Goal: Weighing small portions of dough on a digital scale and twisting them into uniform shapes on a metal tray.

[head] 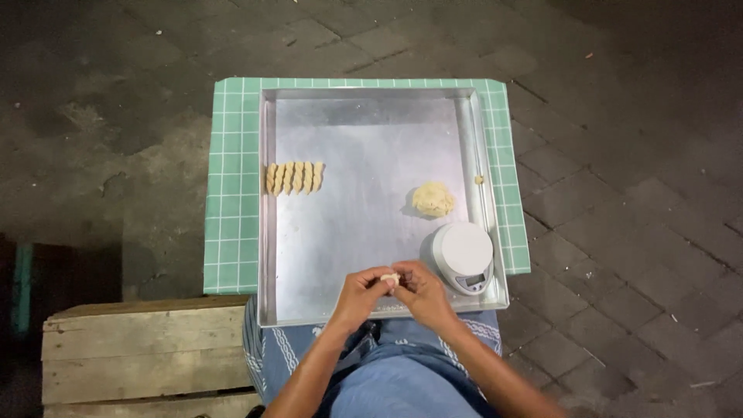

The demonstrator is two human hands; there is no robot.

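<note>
My left hand (357,295) and my right hand (423,290) meet over the near edge of a metal tray (364,232). Both pinch a small pale piece of dough (390,279) between their fingertips. A lump of the same dough (433,199) lies on the tray's right side. A row of several shaped, ridged dough pieces (294,177) lies along the tray's left side. A small white round kitchen scale (461,255) stands in the tray's near right corner, just right of my right hand.
The tray rests on a green checked cloth (231,193). A dough crumb (479,179) sits by the tray's right rim. A wooden crate (147,356) stands at my left. Dark paving stones surround everything.
</note>
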